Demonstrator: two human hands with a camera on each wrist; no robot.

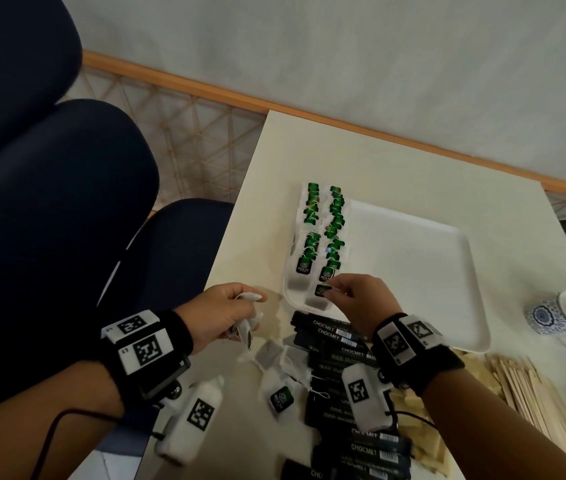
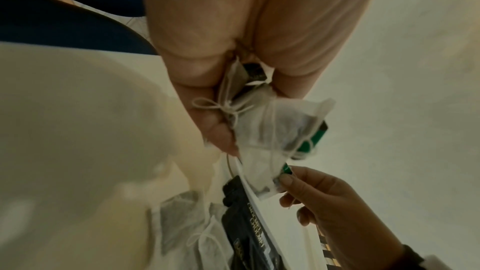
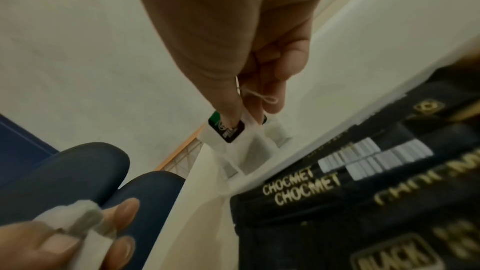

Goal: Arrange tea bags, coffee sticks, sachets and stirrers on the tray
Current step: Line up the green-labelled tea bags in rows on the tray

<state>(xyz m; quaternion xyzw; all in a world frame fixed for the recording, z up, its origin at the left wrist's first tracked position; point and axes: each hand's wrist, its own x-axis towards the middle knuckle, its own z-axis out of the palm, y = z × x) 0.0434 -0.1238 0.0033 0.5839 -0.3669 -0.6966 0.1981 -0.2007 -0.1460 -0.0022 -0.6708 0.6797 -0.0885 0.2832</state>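
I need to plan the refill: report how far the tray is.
Done: two rows of green tea bags on the tray. In hand: right hand sets one more; left hand holds spares. Left: coffee sticks, stirrers.

Office break area, navy chairs, cups, white table

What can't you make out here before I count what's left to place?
- Left hand: how many tea bags it holds; fingers cover the bunch in every view.
- Coffee sticks: full count; the right hand and wrist hide some, the head view's bottom edge cuts others.
- Stirrers: cut off by the head view's right edge.
- Tray tea rows: overlapping, too small to count.
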